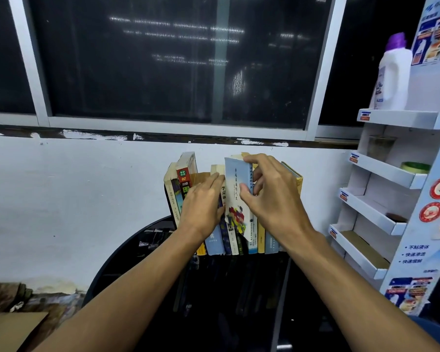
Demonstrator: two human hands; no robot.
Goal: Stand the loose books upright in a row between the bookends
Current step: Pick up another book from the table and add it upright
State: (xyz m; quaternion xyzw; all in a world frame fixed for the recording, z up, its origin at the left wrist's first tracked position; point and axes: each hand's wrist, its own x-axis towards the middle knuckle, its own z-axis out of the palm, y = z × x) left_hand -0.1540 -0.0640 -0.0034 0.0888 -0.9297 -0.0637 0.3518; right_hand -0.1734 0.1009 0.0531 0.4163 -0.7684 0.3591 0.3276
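Note:
Several books stand upright in a row on a round black table against the white wall. A pale blue paperback with a torn cover sticks out in the middle of the row; my right hand pinches its top and right edge, fingers curled round it. My left hand lies flat with straight fingers against the books to its left, pressing them leftward. Those left books lean to the left. A yellow-edged book ends the row on the right. The bookends are hidden behind the books and hands.
A white cardboard display rack with tiered shelves stands close on the right, with a white bottle on top. A dark window and sill run above the wall. Brown cardboard lies at the lower left.

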